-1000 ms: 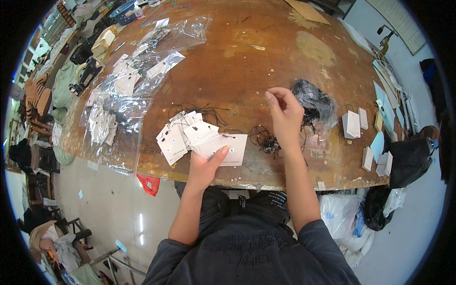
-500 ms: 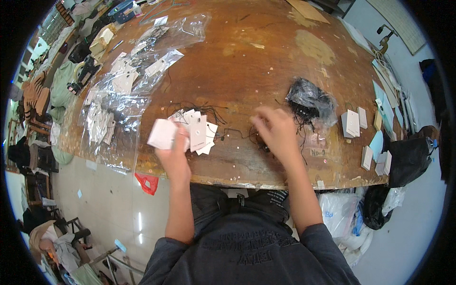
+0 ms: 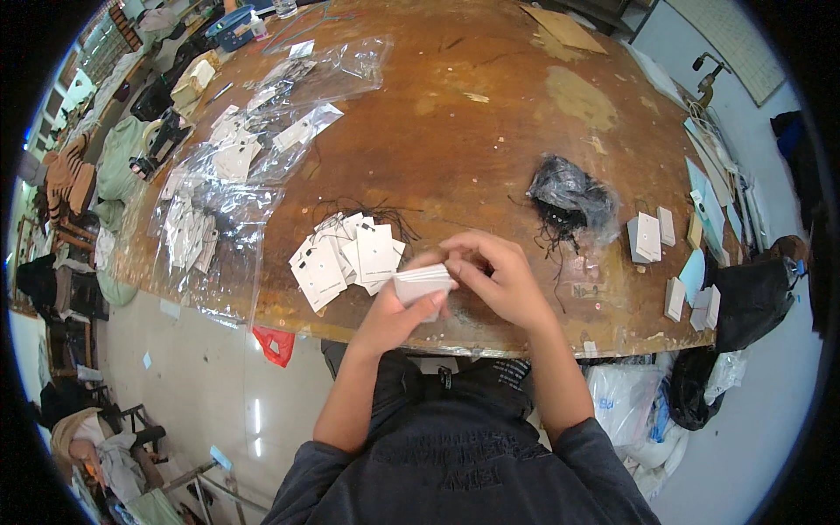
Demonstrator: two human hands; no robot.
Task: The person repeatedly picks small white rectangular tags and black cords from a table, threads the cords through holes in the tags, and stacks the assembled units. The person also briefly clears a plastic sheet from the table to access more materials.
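Observation:
My left hand (image 3: 394, 315) is closed round a small stack of white hang tags (image 3: 422, 282), its thumb across the front. At the stack's right edge, the fingers of my right hand (image 3: 494, 271) are bent and drawn together; whatever they pinch is too small to make out. Just left of my hands lies a fanned pile of white hang tags (image 3: 322, 269) with black strings (image 3: 376, 213) trailing from its far side. A grey plastic bag (image 3: 573, 188) with a tangle of black strings spilling out rests beyond my right hand.
Clear plastic bags (image 3: 236, 293) with more tags cover the table's left side. Upright stacks of cards (image 3: 646, 238) stand near the right edge. A tape dispenser (image 3: 162, 140) sits at the far left. A red plastic scrap (image 3: 276, 346) hangs at the front edge.
My left hand has moved right with its stack, away from the pile. My right hand has come left from near the strings to meet it. A tag now lies on the pile's left side.

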